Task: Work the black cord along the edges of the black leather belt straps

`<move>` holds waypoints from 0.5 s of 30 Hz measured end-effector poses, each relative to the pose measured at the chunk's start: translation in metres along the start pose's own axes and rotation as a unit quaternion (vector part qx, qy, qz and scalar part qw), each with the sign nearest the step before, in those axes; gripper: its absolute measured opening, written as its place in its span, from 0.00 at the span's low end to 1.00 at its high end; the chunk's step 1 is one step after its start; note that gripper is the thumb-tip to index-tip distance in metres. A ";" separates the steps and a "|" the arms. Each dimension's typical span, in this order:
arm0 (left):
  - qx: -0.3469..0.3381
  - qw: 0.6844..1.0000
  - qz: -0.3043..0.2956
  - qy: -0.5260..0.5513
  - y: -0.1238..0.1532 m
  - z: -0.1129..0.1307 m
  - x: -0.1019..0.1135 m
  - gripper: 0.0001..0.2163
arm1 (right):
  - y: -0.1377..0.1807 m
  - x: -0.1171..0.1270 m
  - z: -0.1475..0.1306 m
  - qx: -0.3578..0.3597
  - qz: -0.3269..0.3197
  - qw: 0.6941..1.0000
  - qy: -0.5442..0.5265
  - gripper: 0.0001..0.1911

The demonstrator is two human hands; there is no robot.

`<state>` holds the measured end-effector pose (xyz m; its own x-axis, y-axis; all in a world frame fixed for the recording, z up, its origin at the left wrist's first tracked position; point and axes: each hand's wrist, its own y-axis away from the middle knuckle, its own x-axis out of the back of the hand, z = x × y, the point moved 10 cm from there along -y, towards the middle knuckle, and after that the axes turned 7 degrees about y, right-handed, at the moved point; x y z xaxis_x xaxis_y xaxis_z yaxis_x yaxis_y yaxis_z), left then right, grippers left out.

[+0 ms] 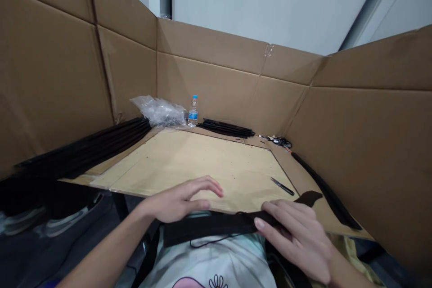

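A wide black strap (216, 224) lies along the near edge of the tan board (202, 162), across my lap. My right hand (297, 234) presses flat on the strap's right part, fingers stretched out and pointing left. My left hand (182, 200) hovers over the strap's left part and the board's edge, fingers loosely spread and slightly curled, holding nothing. The strap's far end (308, 198) sticks out past my right hand. A thin black cord (209, 243) hangs below the strap.
A small black knife or pen (282, 186) lies on the board to the right. Black rods (84, 153) are stacked at the left and more (226, 128) at the back. A water bottle (193, 111) and crumpled plastic bag (160, 110) stand behind. Cardboard walls (364, 144) enclose the space.
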<state>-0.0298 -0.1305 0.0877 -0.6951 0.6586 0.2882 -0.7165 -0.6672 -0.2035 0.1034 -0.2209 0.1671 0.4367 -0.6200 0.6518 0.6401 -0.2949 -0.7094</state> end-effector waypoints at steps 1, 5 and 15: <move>-0.016 0.996 -0.027 0.085 -0.002 0.008 -0.016 0.14 | -0.003 0.002 -0.001 -0.018 0.002 1.000 -0.019 0.07; -0.030 0.958 -0.032 0.285 -0.006 0.022 -0.050 0.13 | -0.005 0.002 -0.002 -0.056 -0.005 0.997 -0.055 0.09; -0.072 0.956 0.046 0.280 -0.005 0.027 -0.052 0.07 | 0.023 0.016 -0.006 -0.070 0.043 0.997 -0.011 0.16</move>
<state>0.0115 -0.1708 0.0989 -0.6487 0.7093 -0.2758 -0.6236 -0.7032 -0.3417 0.1212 -0.2423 0.1594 0.5003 -0.6320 0.5918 0.5057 -0.3416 -0.7922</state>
